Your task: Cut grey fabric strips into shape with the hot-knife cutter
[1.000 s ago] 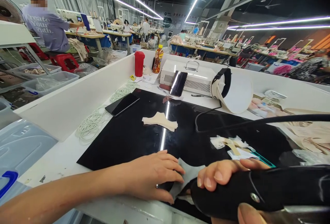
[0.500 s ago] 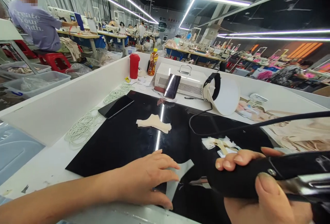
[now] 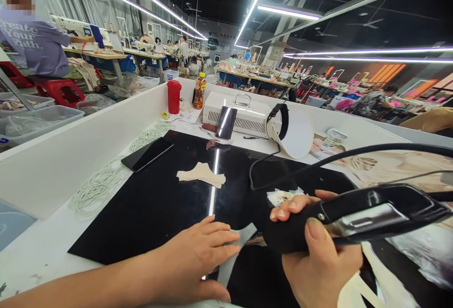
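My left hand (image 3: 198, 258) lies flat on the black mat (image 3: 159, 204), fingers stretched out, pressing on a pale grey fabric piece (image 3: 235, 249) at the near edge. My right hand (image 3: 318, 260) is wrapped round the handle of a black corded hand tool (image 3: 354, 216), whose padded black nose sits just over that fabric piece beside my left fingertips. The tool's black cable (image 3: 318, 159) loops back across the mat. A beige cut fabric piece (image 3: 201, 175) lies alone in the middle of the mat.
A phone (image 3: 146, 153) lies at the mat's left, white elastic loops (image 3: 99, 185) beside it. At the back stand a red cup (image 3: 173, 97), a bottle (image 3: 200, 90), a white box (image 3: 244, 114) with a phone leaning on it, and a white visor (image 3: 297, 131). A person sits far left.
The right hand has lifted the tool and brought it back left, its nose close to the left fingertips. The left hand stays on the fabric piece. The view has shifted rightward.
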Available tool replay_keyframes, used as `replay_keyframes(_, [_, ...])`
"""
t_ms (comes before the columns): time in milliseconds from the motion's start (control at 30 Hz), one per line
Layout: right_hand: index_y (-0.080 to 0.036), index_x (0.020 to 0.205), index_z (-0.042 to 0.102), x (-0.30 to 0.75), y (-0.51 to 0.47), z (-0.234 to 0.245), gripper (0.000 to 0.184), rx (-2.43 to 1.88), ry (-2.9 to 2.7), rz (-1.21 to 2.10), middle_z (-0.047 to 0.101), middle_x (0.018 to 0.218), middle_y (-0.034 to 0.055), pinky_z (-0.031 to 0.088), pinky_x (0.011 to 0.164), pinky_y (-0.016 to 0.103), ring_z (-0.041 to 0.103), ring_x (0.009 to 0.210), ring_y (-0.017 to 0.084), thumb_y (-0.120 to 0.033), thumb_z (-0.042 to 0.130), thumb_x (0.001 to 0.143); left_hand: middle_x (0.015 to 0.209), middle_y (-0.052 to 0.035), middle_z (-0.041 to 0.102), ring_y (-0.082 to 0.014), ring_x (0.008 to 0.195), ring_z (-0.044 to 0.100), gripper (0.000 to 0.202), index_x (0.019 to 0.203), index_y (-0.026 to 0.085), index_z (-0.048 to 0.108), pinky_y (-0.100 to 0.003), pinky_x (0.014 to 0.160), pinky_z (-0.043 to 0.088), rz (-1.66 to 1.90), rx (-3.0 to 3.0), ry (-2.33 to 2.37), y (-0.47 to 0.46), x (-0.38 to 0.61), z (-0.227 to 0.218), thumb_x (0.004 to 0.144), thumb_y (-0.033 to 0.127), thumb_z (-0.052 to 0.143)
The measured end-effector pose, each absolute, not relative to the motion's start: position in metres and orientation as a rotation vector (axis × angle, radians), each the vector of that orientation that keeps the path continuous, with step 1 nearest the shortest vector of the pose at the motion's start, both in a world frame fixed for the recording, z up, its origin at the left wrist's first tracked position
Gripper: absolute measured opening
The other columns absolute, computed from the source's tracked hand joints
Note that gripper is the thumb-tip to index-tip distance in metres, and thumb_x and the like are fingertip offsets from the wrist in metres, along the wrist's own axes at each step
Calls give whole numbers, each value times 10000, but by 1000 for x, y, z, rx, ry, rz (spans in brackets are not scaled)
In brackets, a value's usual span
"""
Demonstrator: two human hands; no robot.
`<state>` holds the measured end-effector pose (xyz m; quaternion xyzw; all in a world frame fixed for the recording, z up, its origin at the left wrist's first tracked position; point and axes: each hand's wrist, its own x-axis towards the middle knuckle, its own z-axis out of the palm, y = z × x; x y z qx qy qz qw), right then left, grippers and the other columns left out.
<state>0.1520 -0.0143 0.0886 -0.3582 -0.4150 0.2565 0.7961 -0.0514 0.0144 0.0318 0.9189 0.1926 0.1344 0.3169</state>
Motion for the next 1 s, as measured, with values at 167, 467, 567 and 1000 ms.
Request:
replay_keyframes(167, [-266, 1094, 642, 150, -14, 86, 285, -809, -893, 543, 652, 777, -35, 574, 614, 326, 626, 651, 157, -253, 781, 845, 1587, -77, 482, -320, 1487, 414, 672, 1527, 273, 493, -576, 1267, 233, 342, 2400, 516, 14, -52, 33, 931, 468, 734])
replay_keyframes(467, [-248, 1080, 611, 164, -5, 90, 363, -819, -835, 448, 667, 756, -45, 551, 614, 344, 610, 618, 160, -296, 816, 785, 1581, -81, 489, -344, 1485, 414, 724, 1522, 264, 502, -606, 1263, 226, 278, 2386, 534, 16, -50, 40, 885, 450, 793])
replay_keyframes(567, [-245, 1075, 610, 168, -2, 89, 361, -821, -830, 449, 668, 746, -48, 546, 616, 346, 613, 613, 161, -292, 815, 781, 1584, -98, 481, -360, 1481, 417, 729, 1521, 250, 504, -631, 1252, 227, 226, 2390, 532, 16, -49, 45, 882, 438, 798])
replay_keyframes(1000, [-252, 1090, 614, 163, -1, 85, 352, -851, -819, 465, 682, 772, -52, 545, 648, 363, 640, 635, 165, -260, 812, 798, 1557, -113, 515, -357, 1455, 455, 644, 1470, 246, 561, -614, 1242, 279, 271, 2376, 547, 16, -49, 48, 891, 414, 789])
